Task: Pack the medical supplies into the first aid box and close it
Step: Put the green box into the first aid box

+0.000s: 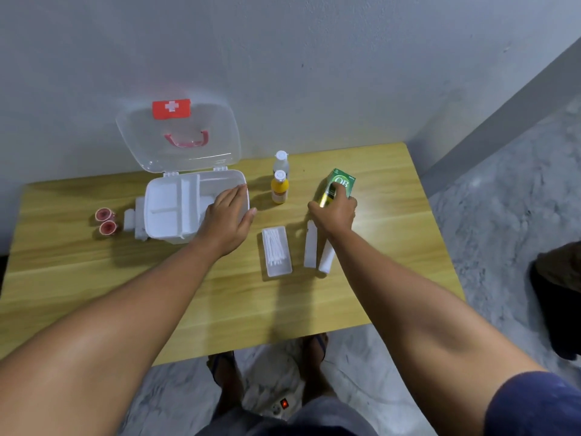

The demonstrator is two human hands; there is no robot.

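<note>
The white first aid box (163, 202) stands open on the wooden table, its clear lid (176, 143) leaning back against the wall. My left hand (229, 215) rests flat on the box's right rim, holding nothing. My right hand (334, 212) is closed around a green medicine carton (341, 182), which tilts up from the table. A yellow bottle (279, 191) and a white bottle (280, 161) stand between the box and the carton. A clear case of cotton swabs (276, 250) and two white tubes (311, 247) lie in front.
Two red tape rolls (106, 221) and a white gauze roll (129, 219) lie left of the box. The grey wall rises just behind the table (94, 278). A power strip (283, 404) sits on the floor by my feet.
</note>
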